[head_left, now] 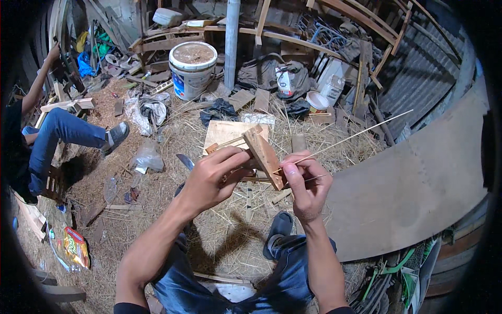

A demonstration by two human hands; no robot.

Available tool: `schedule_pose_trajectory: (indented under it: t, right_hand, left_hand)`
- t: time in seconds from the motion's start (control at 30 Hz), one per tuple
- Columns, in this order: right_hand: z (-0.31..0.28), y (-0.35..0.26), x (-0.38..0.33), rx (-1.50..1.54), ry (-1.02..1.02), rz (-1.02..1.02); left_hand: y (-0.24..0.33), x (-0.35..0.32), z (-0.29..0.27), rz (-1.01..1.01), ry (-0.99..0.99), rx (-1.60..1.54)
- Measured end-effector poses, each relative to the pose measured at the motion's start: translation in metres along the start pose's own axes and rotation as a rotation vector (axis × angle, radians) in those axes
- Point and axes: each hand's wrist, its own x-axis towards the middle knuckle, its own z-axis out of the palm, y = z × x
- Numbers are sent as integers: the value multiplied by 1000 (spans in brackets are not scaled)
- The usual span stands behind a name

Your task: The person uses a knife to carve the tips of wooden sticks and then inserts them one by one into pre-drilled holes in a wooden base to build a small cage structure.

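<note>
- The left hand [214,175] grips a wooden block [263,156] by its left side, fingers curled around it; the block is held up, tilted, in front of the knees. A firm, steady hold here should matter most.
- The right hand [308,183] pinches a thin stick [361,134] between thumb and fingers near its lower end, by the block's lower right end. Gripping this close is probably best, since a long slender piece may flex or snap if pushed from farther up.
- Whether the tip touches or enters the block cannot be told; lining it up before pressing, then pushing straight and gently, seems wise.
- The stick's free end reaches far out to the upper right; it should be kept from knocking anything.
- Beyond the block, a pale board [222,131] lies on the straw-strewn floor [235,230], with a blade [185,161] near its left.
- Farther off stand a bucket [193,78] and a pole [232,47].
</note>
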Motion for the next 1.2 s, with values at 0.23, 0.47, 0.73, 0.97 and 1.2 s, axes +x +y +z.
schedule_pose_trajectory:
  t: [0.23,0.47,0.73,0.97,1.2]
  right_hand:
    - [-3,0,2,-58,2,25]
    - [0,-1,2,-157,48,-27]
    - [6,4,1,-294,104,-99]
    - [12,6,-2,-240,123,-37]
    - [1,32,20,-328,4,115]
  left_hand:
    - [3,1,0,-39,-3,-5]
    - [5,1,1,-61,77,19]
    - [7,1,2,-69,99,116]
    - [10,0,1,-84,56,179]
    - [-6,7,19,-282,-105,-75]
